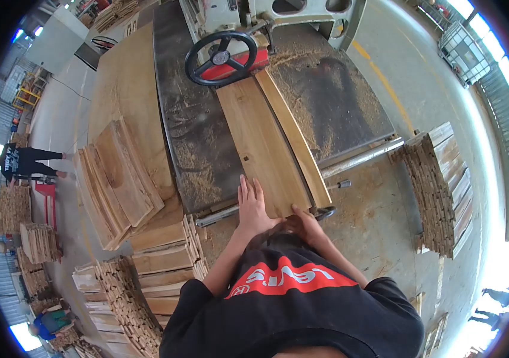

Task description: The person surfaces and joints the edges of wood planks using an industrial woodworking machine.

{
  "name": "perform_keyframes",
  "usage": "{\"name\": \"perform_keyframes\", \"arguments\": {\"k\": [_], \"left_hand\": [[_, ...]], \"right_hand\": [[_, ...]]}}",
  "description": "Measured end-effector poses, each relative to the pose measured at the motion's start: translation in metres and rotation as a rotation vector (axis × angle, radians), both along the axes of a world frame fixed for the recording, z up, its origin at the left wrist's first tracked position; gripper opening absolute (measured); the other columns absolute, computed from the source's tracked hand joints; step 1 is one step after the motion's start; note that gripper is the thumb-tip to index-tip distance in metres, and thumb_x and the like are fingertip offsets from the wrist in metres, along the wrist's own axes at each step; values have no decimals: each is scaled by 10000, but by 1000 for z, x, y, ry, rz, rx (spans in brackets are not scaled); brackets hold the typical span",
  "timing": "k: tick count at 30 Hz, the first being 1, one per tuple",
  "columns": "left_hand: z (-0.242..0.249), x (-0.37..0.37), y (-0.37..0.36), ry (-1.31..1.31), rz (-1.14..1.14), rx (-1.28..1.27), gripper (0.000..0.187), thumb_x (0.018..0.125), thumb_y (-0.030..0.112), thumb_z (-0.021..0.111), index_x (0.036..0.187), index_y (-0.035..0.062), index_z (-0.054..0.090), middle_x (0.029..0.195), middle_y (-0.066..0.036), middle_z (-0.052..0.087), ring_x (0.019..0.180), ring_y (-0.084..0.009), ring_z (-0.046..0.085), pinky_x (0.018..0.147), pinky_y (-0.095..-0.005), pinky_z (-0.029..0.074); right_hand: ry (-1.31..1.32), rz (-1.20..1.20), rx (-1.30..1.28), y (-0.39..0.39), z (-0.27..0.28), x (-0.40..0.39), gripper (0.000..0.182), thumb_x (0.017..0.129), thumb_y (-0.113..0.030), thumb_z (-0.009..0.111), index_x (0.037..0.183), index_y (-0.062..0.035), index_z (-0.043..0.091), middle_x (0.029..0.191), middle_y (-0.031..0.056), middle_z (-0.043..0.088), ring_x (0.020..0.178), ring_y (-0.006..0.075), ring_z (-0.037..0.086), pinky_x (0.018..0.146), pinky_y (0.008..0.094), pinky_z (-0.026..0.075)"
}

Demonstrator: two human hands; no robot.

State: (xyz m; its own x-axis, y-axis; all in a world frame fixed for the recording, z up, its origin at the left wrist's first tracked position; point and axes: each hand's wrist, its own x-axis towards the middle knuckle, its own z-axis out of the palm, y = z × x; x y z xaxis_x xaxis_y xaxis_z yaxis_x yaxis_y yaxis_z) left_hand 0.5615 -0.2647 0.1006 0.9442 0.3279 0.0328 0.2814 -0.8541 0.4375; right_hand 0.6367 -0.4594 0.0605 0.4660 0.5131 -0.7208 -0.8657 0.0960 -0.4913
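Note:
A wide wooden board lies on the dark machine table, its near end at my body. A narrower wooden strip runs along its right side, with a dark gap between the two. My left hand rests on the board's near left edge, fingers stretched forward and thumb out along the end. My right hand is closed at the board's near end, one fingertip on top and the other fingers partly hidden. The far ends of both pieces reach a red part below a black handwheel.
Sawdust covers parts of the table. A metal bar runs along its front edge. Loose boards lie on a panel at left. Board stacks stand at lower left and right. Another person stands far left.

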Motion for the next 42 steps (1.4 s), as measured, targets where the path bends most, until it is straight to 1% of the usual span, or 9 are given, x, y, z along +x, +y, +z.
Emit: {"name": "perform_keyframes", "arguments": {"k": [1,2,5,6,10,18,28,37,42], "left_hand": [[2,4,6,10,2,2,1465,573,605,949,1578,-176,224,1593,-482,243,1593,-539,127,1270,-636,179],[2,7,12,23,7,2,1466,572,604,950,1575,-180,225,1591,-486,241,1593,-540,124,1271,-635,178],[13,25,32,77,20,2,1491,552,619,957,1578,-181,230,1601,-476,237,1600,-526,118,1271,-636,187],[11,32,42,78,25,12,1499,549,636,952,1579,-181,232,1601,-470,246,1602,-521,117,1270,-637,192],[6,64,81,123,42,34,1525,548,713,921,1582,-180,244,1598,-442,295,1607,-502,125,1262,-641,220],[0,99,136,119,21,82,1532,571,823,850,1581,-171,269,1581,-427,351,1598,-501,170,1241,-677,241],[-40,100,244,-196,187,3,974,937,640,682,1596,-23,411,1662,-260,375,1609,-472,161,1253,-640,238],[-7,165,397,76,366,218,982,908,511,770,1633,13,333,1717,-253,252,1610,-480,138,1251,-654,238],[-15,195,438,23,414,188,1140,850,675,756,1662,26,288,1764,-148,214,1640,-293,169,1289,-597,207]], "right_hand": [[-37,102,-131,5,9,2,487,1047,-380,686,1328,12,616,1151,143,748,980,249,762,877,386,628],[-219,133,-207,12,-1,1,613,1014,-543,686,1225,32,669,961,128,754,749,232,752,644,357,619],[-302,247,-369,24,-34,25,603,986,-566,719,1079,30,730,802,92,726,623,197,705,502,306,536],[-276,183,-377,37,-18,30,556,966,-558,751,907,-5,739,704,48,674,542,152,640,443,269,449],[-155,-27,-263,85,-3,59,430,936,-436,832,826,-51,675,671,12,625,503,120,576,415,239,389],[-197,-200,-308,150,-6,90,352,935,-355,852,843,-87,643,664,-12,608,509,87,557,402,223,392],[-181,-239,-276,210,-11,146,365,960,-334,829,796,-78,628,660,-3,603,539,79,556,421,223,393],[-55,-154,-84,250,-22,203,308,1001,-363,766,891,-84,698,717,30,699,649,155,699,502,249,520],[-252,42,-15,240,-15,200,269,1056,-341,660,1030,-80,718,896,52,761,859,209,745,715,331,602]]}}
